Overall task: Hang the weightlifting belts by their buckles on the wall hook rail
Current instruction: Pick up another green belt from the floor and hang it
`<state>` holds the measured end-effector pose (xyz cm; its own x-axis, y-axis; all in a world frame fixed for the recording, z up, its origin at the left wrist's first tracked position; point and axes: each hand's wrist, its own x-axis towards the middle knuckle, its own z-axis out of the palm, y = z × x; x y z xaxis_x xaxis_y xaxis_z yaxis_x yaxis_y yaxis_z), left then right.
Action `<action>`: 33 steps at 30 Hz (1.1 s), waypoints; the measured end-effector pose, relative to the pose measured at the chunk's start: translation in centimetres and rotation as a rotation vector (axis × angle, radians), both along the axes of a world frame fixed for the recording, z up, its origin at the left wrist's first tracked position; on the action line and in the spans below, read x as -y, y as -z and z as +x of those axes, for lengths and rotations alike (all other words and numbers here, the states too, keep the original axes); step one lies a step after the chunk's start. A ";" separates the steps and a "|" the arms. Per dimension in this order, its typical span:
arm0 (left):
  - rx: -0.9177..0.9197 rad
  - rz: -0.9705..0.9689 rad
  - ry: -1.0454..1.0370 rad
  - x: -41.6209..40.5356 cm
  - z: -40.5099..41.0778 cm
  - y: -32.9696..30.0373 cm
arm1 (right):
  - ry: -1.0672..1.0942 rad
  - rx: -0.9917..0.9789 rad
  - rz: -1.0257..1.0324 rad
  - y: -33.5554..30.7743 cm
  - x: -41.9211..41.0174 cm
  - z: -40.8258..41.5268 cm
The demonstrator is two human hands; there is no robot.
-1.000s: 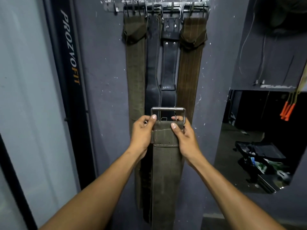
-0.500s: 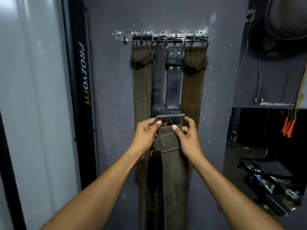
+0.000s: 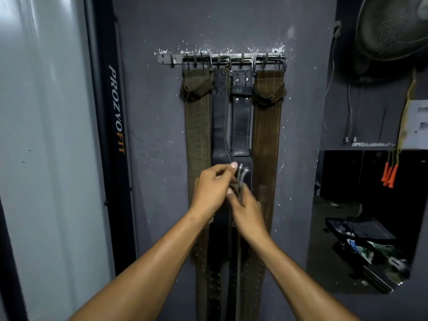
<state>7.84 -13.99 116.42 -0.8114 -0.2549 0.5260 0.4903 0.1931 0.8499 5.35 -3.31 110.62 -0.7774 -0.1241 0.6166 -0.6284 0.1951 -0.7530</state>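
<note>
A metal hook rail (image 3: 166, 59) is fixed high on the dark wall. Hanging from it by their buckles are an olive canvas belt (image 3: 198, 126), a black leather belt (image 3: 220, 117), a second black belt (image 3: 241, 121) and a brown belt (image 3: 267, 126). Well below the rail, my left hand (image 3: 212, 189) and my right hand (image 3: 247, 210) grip the buckle end of another olive belt (image 3: 238, 181). That belt is turned edge-on, so its metal buckle shows as thin bars. Its strap is mostly hidden behind my hands and forearms.
A black upright post marked PROZVOFIT (image 3: 115, 112) stands left of the belts beside a pale panel (image 3: 46, 135). At upper right hangs a fan (image 3: 393, 24). Orange-handled skipping ropes (image 3: 390, 174) dangle at the right, above an opening with cluttered gear (image 3: 366, 242).
The held belt's buckle end has turned from flat-on to edge-on between my hands, and my hands have drawn close together. The view has tilted upward, showing more wall above the rail.
</note>
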 end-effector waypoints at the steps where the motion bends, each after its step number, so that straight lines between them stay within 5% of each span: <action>1: 0.041 0.054 0.084 0.2 0.2 0.1 | -0.049 0.036 -0.122 0.1 -0.1 -0.4; 4: 0.039 0.208 0.216 1.2 0.3 1.5 | -0.152 0.125 -0.384 0.9 -0.2 -1.3; 8: 0.021 0.206 -0.074 2.9 -0.1 3.7 | -0.242 0.182 -0.454 0.6 -0.3 -1.8; 11: 0.203 0.113 -0.034 3.8 0.3 3.9 | -0.339 0.236 -0.436 -0.8 -0.6 -1.9; 14: 0.322 0.165 0.260 4.3 0.9 3.8 | -0.379 0.303 -0.343 -2.3 -1.2 -2.1; 16: 0.235 0.261 0.374 4.4 0.9 3.6 | -0.404 0.346 -0.246 -2.5 -1.6 -2.6; 19: 0.099 0.320 0.269 4.3 0.4 3.0 | -0.432 0.372 -0.115 -1.8 -1.7 -3.2; 28: 0.052 0.319 0.299 3.2 -0.7 3.0 | -0.197 -0.059 -0.109 -0.4 -1.6 -3.0; 33: 0.005 0.309 0.422 2.1 -1.1 2.4 | -0.122 -0.083 -0.229 -1.8 -2.0 -3.6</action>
<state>6.76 -16.11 114.04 -0.8792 -0.0476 0.4741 0.4673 -0.2804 0.8385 1.77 -1.36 112.46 -0.7108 -0.0637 0.7005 -0.6984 -0.0548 -0.7136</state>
